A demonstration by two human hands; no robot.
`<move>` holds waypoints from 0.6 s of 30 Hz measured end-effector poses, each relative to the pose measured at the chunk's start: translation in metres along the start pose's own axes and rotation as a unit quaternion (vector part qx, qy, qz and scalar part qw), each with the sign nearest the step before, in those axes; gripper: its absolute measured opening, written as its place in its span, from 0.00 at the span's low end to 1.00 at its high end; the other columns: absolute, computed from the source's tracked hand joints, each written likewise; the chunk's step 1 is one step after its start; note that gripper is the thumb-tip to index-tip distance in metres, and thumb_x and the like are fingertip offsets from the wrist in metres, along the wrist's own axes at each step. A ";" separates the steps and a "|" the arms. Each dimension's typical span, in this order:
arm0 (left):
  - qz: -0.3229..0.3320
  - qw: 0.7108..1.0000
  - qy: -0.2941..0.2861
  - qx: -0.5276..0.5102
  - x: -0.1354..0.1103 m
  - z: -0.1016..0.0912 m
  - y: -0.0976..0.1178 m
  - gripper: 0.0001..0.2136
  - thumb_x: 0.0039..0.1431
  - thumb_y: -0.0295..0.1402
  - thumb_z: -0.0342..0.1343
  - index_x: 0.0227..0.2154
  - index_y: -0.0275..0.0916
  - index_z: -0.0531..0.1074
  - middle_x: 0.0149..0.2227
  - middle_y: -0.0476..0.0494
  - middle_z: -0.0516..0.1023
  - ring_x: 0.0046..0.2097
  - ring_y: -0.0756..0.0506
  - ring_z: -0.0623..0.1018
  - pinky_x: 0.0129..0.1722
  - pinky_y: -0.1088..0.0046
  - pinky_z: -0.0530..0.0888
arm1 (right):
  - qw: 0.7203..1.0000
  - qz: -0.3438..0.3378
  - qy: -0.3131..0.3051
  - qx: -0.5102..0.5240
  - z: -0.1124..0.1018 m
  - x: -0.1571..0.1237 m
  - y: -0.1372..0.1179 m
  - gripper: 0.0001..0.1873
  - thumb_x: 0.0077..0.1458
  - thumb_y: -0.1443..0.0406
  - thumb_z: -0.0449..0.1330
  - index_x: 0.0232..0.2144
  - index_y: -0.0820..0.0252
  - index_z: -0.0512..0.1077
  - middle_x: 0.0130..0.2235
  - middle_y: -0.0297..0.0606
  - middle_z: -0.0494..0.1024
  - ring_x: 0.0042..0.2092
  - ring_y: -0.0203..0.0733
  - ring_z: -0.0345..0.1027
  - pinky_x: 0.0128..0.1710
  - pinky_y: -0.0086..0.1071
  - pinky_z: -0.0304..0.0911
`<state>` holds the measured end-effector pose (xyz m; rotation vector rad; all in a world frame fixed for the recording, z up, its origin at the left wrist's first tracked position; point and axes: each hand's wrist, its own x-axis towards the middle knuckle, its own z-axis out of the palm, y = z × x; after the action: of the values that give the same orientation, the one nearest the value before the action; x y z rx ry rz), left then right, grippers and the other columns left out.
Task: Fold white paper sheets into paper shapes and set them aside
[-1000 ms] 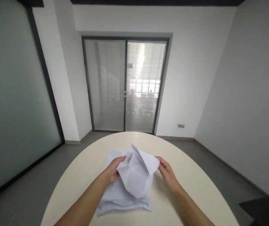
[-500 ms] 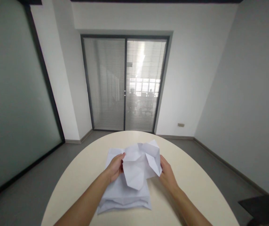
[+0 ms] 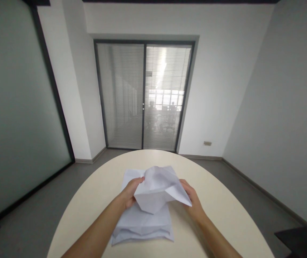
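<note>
A creased white sheet of paper (image 3: 157,186) is held up between my two hands, bent along several fold lines. My left hand (image 3: 132,191) grips its left side, thumb on top and the other fingers underneath. At the right side my right hand (image 3: 192,197) is closed on the paper, its fingers partly hidden behind the sheet. Below lies a stack of folded white paper (image 3: 142,227) on the table, its near edges uneven and layered. The held sheet covers the middle of that stack.
The round cream table (image 3: 218,222) carries the papers. Beyond its far edge stands a glass door (image 3: 142,96) with blinds. A dark flat object (image 3: 301,238) is at the lower right, off the table. A frosted glass panel (image 3: 22,107) rises at the left.
The held sheet has tilted and opened out wider, with its right corner now pointing lower and farther right. My right hand has shifted slightly rightward; the stack below stays put.
</note>
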<state>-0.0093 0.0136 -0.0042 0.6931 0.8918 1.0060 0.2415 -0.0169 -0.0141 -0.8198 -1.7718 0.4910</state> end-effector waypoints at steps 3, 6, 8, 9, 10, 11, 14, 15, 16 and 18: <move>-0.083 0.995 -0.051 0.000 0.003 -0.001 -0.004 0.10 0.60 0.34 0.57 0.40 0.34 0.76 0.32 0.38 0.83 0.32 0.40 0.82 0.30 0.70 0.75 | 0.999 -0.026 0.030 -0.004 -0.001 0.003 0.000 0.28 0.50 0.40 0.58 0.40 0.55 0.77 0.41 0.48 0.79 0.47 0.54 0.71 0.50 0.45 0.64; -0.076 0.996 -0.034 -0.030 0.007 -0.001 -0.005 0.11 0.61 0.35 0.55 0.41 0.34 0.75 0.33 0.38 0.83 0.34 0.41 0.82 0.33 0.69 0.76 | 0.998 -0.004 0.052 -0.023 0.000 0.002 0.001 0.29 0.49 0.38 0.57 0.34 0.55 0.77 0.39 0.46 0.80 0.46 0.55 0.71 0.58 0.51 0.56; -0.051 0.997 -0.020 -0.057 0.007 0.000 -0.003 0.12 0.63 0.36 0.54 0.42 0.33 0.75 0.35 0.37 0.83 0.36 0.41 0.82 0.36 0.69 0.77 | 0.997 0.040 0.065 -0.033 0.000 -0.001 0.003 0.28 0.52 0.39 0.54 0.33 0.55 0.77 0.37 0.45 0.80 0.46 0.56 0.71 0.59 0.51 0.56; -0.039 0.997 -0.017 -0.070 0.007 0.001 -0.002 0.13 0.64 0.37 0.53 0.44 0.32 0.75 0.36 0.37 0.83 0.38 0.40 0.83 0.38 0.68 0.78 | 0.995 0.065 0.071 -0.036 0.001 -0.002 0.004 0.28 0.53 0.40 0.53 0.33 0.55 0.78 0.37 0.46 0.81 0.46 0.57 0.71 0.57 0.49 0.59; -0.028 0.996 -0.016 -0.081 0.006 0.001 0.000 0.14 0.64 0.37 0.53 0.45 0.32 0.74 0.37 0.36 0.83 0.39 0.40 0.83 0.39 0.66 0.78 | 0.993 0.085 0.077 -0.035 0.002 -0.004 0.005 0.27 0.54 0.42 0.53 0.34 0.56 0.78 0.37 0.46 0.81 0.46 0.57 0.71 0.53 0.48 0.62; -0.017 0.996 -0.017 -0.091 0.005 0.002 0.002 0.15 0.64 0.38 0.52 0.46 0.32 0.74 0.38 0.36 0.83 0.40 0.39 0.83 0.40 0.65 0.78 | 0.992 0.096 0.078 -0.031 0.002 -0.005 0.006 0.27 0.54 0.43 0.53 0.34 0.57 0.78 0.37 0.47 0.81 0.45 0.58 0.71 0.50 0.47 0.64; 0.015 0.994 -0.017 -0.103 0.001 0.003 0.011 0.16 0.64 0.39 0.52 0.48 0.32 0.73 0.38 0.36 0.83 0.40 0.38 0.82 0.41 0.64 0.78 | 0.992 0.105 0.073 -0.010 0.005 -0.008 0.003 0.23 0.55 0.47 0.55 0.34 0.59 0.78 0.37 0.45 0.81 0.42 0.56 0.72 0.45 0.44 0.67; 0.022 0.994 -0.015 -0.102 0.000 0.003 0.015 0.17 0.65 0.39 0.52 0.48 0.32 0.73 0.38 0.36 0.83 0.40 0.38 0.82 0.41 0.64 0.78 | 0.991 0.111 0.071 -0.004 0.006 -0.008 0.000 0.22 0.55 0.48 0.55 0.33 0.60 0.78 0.36 0.44 0.81 0.41 0.55 0.72 0.43 0.42 0.68; 0.032 0.995 -0.010 -0.098 0.000 0.002 0.019 0.17 0.65 0.39 0.51 0.48 0.32 0.73 0.37 0.36 0.82 0.39 0.38 0.83 0.41 0.64 0.78 | 0.991 0.122 0.062 -0.002 0.007 -0.007 -0.004 0.22 0.56 0.49 0.55 0.32 0.60 0.78 0.35 0.43 0.80 0.40 0.53 0.71 0.41 0.40 0.68; 0.063 0.994 0.005 -0.086 0.003 -0.003 0.030 0.17 0.64 0.40 0.52 0.48 0.33 0.73 0.36 0.37 0.82 0.37 0.40 0.82 0.41 0.65 0.78 | 0.988 0.152 0.038 0.001 0.012 -0.005 -0.015 0.23 0.56 0.48 0.55 0.28 0.62 0.76 0.30 0.41 0.79 0.34 0.48 0.70 0.32 0.35 0.67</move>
<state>-0.0236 0.0283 0.0184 0.6044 0.7671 1.1851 0.2270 -0.0296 -0.0115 -1.0997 -1.5836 0.6521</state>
